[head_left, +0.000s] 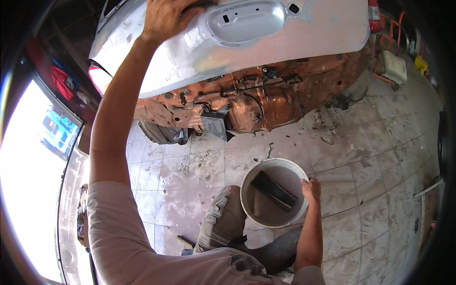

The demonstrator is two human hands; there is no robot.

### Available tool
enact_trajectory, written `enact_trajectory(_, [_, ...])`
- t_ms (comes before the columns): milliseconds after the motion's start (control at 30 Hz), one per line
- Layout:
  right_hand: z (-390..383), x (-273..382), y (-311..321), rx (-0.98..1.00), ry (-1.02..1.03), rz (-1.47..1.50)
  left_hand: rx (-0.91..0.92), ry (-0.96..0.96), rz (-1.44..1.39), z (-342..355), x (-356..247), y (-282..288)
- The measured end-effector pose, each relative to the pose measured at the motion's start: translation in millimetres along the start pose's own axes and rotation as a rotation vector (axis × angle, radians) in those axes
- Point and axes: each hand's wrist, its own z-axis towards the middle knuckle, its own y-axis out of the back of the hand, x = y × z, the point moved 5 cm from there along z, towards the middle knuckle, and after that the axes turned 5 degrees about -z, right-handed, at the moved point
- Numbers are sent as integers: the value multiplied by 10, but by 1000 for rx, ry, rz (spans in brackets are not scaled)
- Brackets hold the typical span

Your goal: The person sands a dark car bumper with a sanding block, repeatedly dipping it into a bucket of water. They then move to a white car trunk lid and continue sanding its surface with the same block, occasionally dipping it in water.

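Note:
At the top edge my left hand (167, 18) lies against the car's tailgate (166, 61), a panel patched in grey and white. Its fingers bend over a dark object, mostly cut off by the frame, whose kind I cannot make out. My right hand (311, 190) is closed on the right rim of a pale round bucket (244, 199). Cloudy greyish water fills part of it, and a long dark block (273, 190) slants across inside. A small brownish piece shows near the bucket's left wall. Whether the bucket touches the floor is hidden.
Below the tailgate, the car's rear body (280, 104) is bare copper-brown metal with wires and a hanging dark box (214, 124). Stained floor tiles (361, 190) carry scattered debris. A wheeled orange trolley (392, 35) stands far right. Bright daylight enters through an opening on the left.

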Motion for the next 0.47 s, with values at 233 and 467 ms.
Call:
enact_trajectory(233, [1,-34,-3,10,-56,58,-33,105,-52,49,295,-65])
enact_trajectory(467, [38,-9,-36,2,-1,-43,-108,109,95,42,627,135])
